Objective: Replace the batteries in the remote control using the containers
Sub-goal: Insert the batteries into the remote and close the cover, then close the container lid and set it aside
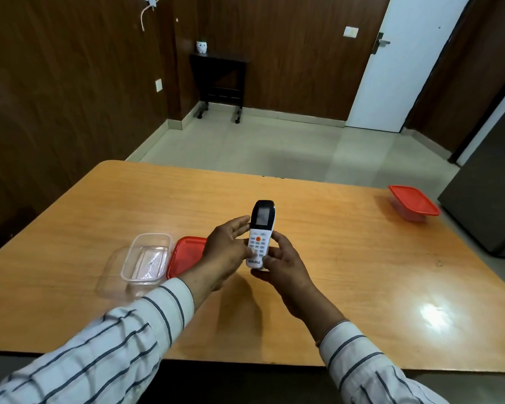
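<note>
Both hands hold the remote (260, 234) upright above the worktop (347, 258), buttons facing the camera. The right hand (286, 272) wraps its grip around the lower end; the left hand (226, 252) pinches the left edge, fingers spread. An open clear tub (146, 259) and red lid (184, 255) lie left; a lidded tub (413, 204) sits far right.

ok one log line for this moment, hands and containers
both hands: left hand and right hand hold remote buttons-up | open clear container, empty, red lid beside it | lidded container far right, untouched
</note>
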